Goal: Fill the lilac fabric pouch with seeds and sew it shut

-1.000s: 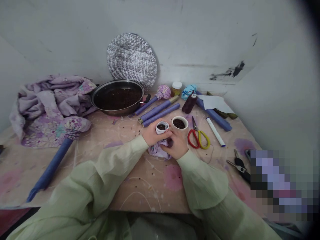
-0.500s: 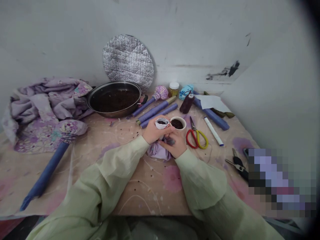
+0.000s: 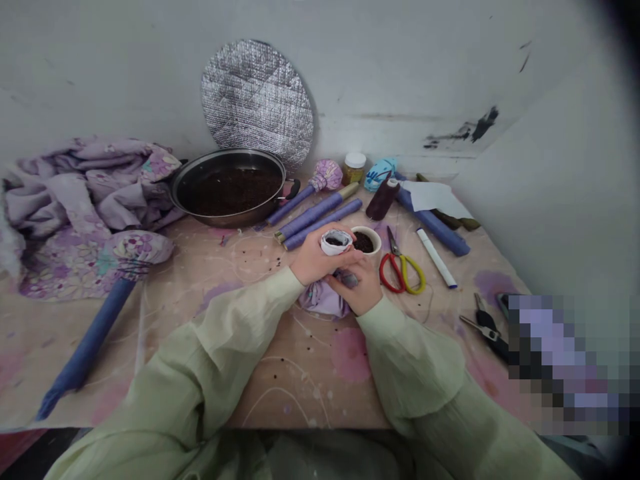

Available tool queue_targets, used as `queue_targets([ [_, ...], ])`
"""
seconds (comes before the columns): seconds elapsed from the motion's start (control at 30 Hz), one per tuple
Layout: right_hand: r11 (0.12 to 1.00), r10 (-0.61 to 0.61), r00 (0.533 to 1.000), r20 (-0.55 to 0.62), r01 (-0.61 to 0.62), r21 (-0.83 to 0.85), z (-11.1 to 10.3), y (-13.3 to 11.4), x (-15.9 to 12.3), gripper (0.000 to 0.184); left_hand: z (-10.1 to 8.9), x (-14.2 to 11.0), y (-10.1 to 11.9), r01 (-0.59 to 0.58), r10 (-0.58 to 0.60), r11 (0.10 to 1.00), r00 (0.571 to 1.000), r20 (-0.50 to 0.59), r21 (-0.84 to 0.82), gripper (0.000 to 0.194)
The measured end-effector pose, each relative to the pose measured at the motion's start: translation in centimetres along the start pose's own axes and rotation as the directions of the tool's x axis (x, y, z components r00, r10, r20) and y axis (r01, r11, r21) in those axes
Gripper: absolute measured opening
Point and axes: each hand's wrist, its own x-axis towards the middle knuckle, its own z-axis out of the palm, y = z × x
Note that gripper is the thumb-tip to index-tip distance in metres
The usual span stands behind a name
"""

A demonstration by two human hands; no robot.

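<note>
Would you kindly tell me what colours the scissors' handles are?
The scissors have one red handle, one yellow, best seen in the head view.

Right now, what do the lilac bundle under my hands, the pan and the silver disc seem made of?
Lilac bundle: matte, soft fabric, judging by its gathered folds. Pan: probably metal, since its rim gleams; the exact metal isn't clear. Silver disc: shiny, foil-like facing, from its crinkled, glinting texture; any core is hidden.
</note>
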Motion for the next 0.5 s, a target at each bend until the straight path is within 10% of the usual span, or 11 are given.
queue_targets([
  [0.5,0.997,0.002,1.0,0.005,-0.002,-0.082,-0.2,-0.25,-0.1,0.016,-0.01,-0.15,0.46,-0.021,0.021,1.0,0.999,0.025,0.0,0.038],
])
